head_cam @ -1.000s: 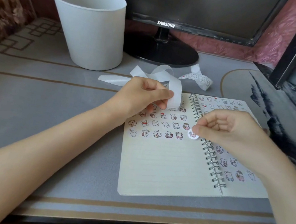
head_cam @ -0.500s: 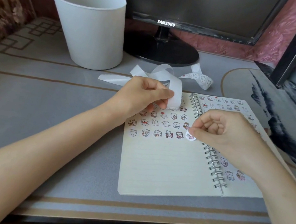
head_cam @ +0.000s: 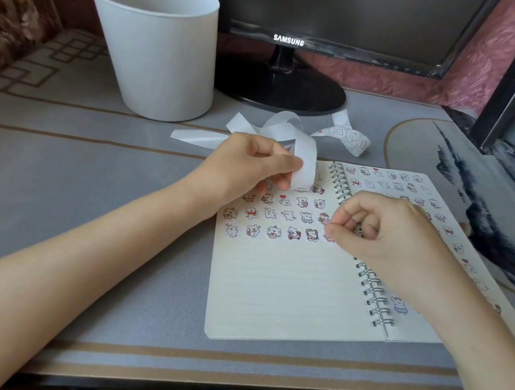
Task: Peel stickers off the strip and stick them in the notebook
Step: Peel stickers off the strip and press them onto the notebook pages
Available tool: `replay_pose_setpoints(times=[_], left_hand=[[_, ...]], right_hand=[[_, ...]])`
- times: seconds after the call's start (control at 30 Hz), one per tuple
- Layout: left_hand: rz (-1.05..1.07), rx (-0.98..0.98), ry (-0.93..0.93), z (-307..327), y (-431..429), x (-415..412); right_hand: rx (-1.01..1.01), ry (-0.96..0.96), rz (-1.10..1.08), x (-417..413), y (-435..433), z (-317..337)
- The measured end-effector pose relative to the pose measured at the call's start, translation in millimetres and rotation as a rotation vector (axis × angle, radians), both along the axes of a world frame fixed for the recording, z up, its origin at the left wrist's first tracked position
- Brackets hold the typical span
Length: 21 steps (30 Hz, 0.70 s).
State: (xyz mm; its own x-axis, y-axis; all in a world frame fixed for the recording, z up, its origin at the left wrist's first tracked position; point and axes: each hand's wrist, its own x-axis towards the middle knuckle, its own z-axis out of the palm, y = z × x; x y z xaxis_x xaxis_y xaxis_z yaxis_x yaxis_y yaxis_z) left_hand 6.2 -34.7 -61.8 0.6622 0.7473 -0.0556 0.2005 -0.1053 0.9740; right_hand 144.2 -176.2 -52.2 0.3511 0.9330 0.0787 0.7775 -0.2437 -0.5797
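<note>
The sticker (head_cam: 329,237) lay at the right end of the lowest row on the left page of the notebook (head_cam: 286,290), just short of the spiral binding. It sat directly under the fingertips of the right hand (head_cam: 387,241), so any pressing-down fell to that hand. Its fingers were curled, with thumb and forefinger meeting on the sticker at the paper. Only a pinkish sliver of the sticker showed past them. The row ran left to right across the page, level with the three fuller rows above it.

The left hand (head_cam: 246,167) hovered over the top of the same page, up and to the left of the right one. It pinched the strip (head_cam: 305,155) between thumb and fingers. The white backing rose from that grip in a loop and trailed back onto the bench (head_cam: 88,172) beyond the notebook. The strip's far end – curled near the monitor (head_cam: 279,93) stand – carried small cartoon stickers. The opposite page was covered with them too.
</note>
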Motion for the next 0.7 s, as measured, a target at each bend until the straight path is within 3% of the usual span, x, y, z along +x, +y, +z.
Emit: replay_pose_setpoints(times=[0.27,0.43,0.7], left_hand=[[0.003,0.013,0.010,-2,1,1],[0.001,0.019,0.007,-2,2,1],[0.006,0.009,0.006,-1,1,1]], right_hand=[[0.028,-0.126,-0.033,2,-3,-5],[0.036,0.046,-0.068,6,-2,-9],[0.052,0.155,-0.085,9,1,-10]])
